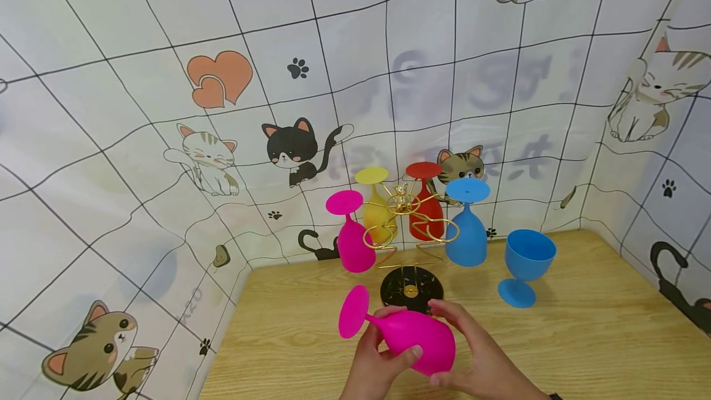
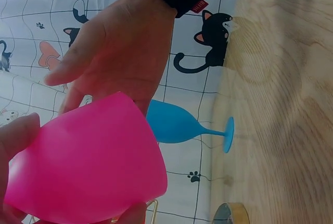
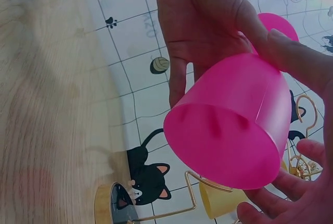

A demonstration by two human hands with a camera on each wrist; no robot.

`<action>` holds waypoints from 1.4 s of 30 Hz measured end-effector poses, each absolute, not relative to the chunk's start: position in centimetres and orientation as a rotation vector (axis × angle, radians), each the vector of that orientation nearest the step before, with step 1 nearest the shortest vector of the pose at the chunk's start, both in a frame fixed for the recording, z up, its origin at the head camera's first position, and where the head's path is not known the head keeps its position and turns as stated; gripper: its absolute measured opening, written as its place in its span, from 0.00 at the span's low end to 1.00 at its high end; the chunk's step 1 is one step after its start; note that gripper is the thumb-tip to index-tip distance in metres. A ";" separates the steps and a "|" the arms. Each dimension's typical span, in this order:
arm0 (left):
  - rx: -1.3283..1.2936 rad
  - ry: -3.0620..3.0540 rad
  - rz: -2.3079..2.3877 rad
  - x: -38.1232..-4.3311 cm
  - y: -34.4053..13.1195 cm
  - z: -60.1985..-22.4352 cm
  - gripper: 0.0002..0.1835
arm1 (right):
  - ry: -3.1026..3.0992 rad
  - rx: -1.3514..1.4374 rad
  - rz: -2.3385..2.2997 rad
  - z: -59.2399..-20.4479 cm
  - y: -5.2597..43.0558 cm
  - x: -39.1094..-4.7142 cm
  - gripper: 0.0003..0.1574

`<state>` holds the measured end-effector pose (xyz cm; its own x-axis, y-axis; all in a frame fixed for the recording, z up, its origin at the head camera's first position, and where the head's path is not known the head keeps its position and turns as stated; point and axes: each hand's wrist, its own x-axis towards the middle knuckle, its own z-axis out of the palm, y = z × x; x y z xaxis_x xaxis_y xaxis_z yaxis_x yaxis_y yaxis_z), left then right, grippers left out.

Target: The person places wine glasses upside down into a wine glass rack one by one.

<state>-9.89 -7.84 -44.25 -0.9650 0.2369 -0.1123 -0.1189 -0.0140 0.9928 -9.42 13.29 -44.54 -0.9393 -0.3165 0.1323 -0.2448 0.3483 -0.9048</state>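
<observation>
A pink plastic goblet [image 1: 424, 335] lies tilted on its side above the table, foot to the left and mouth toward the lower right. My left hand [image 1: 373, 360] grips its bowl near the stem, with the thumb across the front. Around the mouth end, my right hand [image 1: 482, 354] is spread, thumb below and fingers above, close at the rim. The right wrist view shows straight right fingers [image 3: 278, 190] beside the goblet's open mouth. Just behind stands a gold wire rack [image 1: 411, 291] on a round black base.
Upside down on the rack hang a pink goblet [image 1: 355, 245], a yellow goblet [image 1: 373, 212], a red goblet [image 1: 426, 218] and a blue goblet [image 1: 466, 236]. Another blue goblet [image 1: 528, 258] stands upright at the right on the wooden table [image 1: 600, 326]. A cat-printed wall covering [image 1: 355, 97] rises behind.
</observation>
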 end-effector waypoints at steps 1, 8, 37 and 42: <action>0.121 2.018 2.060 -9.9 -7.8 -44.2 0.32 | 2.512 -0.517 -1.668 -44.5 13.3 -9.4 0.52; 0.145 2.153 1.951 -9.7 -7.6 -44.2 0.31 | 2.545 -0.534 -1.572 -44.9 13.2 -9.5 0.53; 0.292 2.222 1.970 -9.7 -7.7 -44.4 0.35 | 2.706 -0.647 -1.597 -45.9 12.4 -9.4 0.44; 0.317 2.180 2.017 -9.6 -7.9 -44.4 0.38 | 2.653 -0.555 -1.668 -45.3 12.1 -9.1 0.44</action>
